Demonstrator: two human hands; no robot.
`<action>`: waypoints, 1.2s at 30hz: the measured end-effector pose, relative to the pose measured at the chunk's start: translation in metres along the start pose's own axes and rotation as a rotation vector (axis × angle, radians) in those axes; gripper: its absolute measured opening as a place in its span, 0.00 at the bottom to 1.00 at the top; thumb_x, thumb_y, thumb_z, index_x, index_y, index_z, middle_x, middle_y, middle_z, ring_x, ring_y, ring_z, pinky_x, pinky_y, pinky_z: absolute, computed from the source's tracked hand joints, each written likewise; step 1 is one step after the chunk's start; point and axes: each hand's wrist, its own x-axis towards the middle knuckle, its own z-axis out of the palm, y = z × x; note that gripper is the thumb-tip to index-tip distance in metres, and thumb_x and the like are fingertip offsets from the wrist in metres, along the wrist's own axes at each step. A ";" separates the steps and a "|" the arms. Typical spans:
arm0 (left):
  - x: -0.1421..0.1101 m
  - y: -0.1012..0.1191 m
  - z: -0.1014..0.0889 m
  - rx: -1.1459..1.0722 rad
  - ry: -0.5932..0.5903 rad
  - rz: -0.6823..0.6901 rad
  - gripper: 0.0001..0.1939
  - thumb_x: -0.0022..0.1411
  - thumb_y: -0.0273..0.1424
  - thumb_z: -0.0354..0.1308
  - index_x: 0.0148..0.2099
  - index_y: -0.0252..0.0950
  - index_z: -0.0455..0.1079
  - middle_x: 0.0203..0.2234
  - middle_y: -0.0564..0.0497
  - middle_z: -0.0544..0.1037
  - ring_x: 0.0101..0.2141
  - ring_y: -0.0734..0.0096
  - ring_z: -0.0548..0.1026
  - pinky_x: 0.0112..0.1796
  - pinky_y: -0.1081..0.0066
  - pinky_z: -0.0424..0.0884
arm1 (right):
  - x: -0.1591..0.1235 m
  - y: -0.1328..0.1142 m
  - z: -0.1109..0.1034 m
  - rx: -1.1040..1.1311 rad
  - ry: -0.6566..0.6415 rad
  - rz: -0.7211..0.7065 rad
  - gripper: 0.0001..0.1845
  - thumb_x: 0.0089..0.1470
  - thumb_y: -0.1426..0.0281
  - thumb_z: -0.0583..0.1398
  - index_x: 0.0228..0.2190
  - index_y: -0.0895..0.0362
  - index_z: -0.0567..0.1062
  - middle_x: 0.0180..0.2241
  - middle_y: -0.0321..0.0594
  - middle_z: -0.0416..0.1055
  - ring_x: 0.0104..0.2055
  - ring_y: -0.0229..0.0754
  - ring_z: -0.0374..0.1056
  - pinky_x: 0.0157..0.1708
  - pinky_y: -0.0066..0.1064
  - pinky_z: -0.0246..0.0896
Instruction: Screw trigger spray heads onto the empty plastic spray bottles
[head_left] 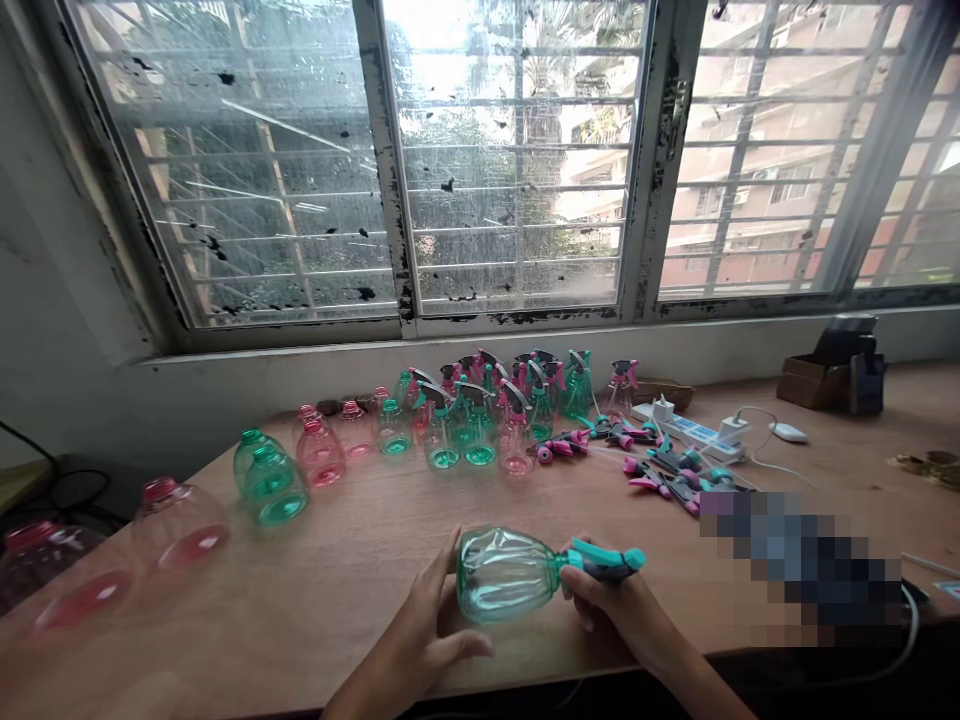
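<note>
A clear green spray bottle (506, 575) lies nearly level above the front of the table, its base to the left and its teal and dark grey spray head (607, 560) to the right. My right hand (607, 600) is closed round the neck end, just below the trigger head. At the base is my left hand (431, 620), with thumb and fingers spread. Its thumb stands apart below the bottle; the other fingers are partly behind the base, and I cannot tell how firmly they touch it.
Pink bottles (321, 452) and green bottles (270, 480) without heads stand at left. Several bottles with spray heads (480, 425) stand by the window. Loose spray heads (667, 475), a power strip (690, 432) and a blurred patch (802, 570) are at right, with a cardboard box (814, 380) behind.
</note>
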 end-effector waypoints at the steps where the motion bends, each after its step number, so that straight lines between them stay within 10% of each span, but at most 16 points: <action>1: 0.000 0.000 -0.001 0.025 0.012 -0.006 0.55 0.57 0.37 0.73 0.76 0.47 0.43 0.73 0.44 0.57 0.71 0.44 0.54 0.70 0.49 0.47 | 0.000 -0.001 0.000 -0.006 -0.011 -0.003 0.21 0.51 0.52 0.70 0.26 0.55 0.73 0.22 0.31 0.72 0.18 0.35 0.62 0.20 0.29 0.54; 13: 0.002 -0.005 -0.001 0.058 0.018 0.071 0.55 0.59 0.34 0.71 0.76 0.52 0.38 0.66 0.47 0.68 0.64 0.47 0.66 0.68 0.51 0.55 | -0.001 0.001 0.000 -0.015 0.024 -0.009 0.20 0.52 0.53 0.69 0.27 0.55 0.74 0.22 0.32 0.74 0.17 0.35 0.62 0.21 0.30 0.53; 21: 0.002 -0.016 -0.007 0.139 0.059 0.124 0.42 0.66 0.48 0.60 0.75 0.45 0.49 0.71 0.44 0.60 0.69 0.42 0.56 0.69 0.50 0.50 | -0.001 0.000 0.000 0.000 0.003 -0.009 0.20 0.52 0.52 0.70 0.27 0.54 0.73 0.22 0.32 0.74 0.18 0.36 0.63 0.21 0.30 0.55; 36: 0.001 -0.002 -0.001 0.040 -0.003 0.083 0.50 0.60 0.38 0.70 0.76 0.47 0.44 0.72 0.45 0.58 0.70 0.45 0.55 0.70 0.49 0.49 | -0.001 -0.002 0.002 -0.023 0.024 0.006 0.22 0.48 0.51 0.71 0.27 0.55 0.73 0.22 0.33 0.74 0.17 0.36 0.62 0.21 0.30 0.55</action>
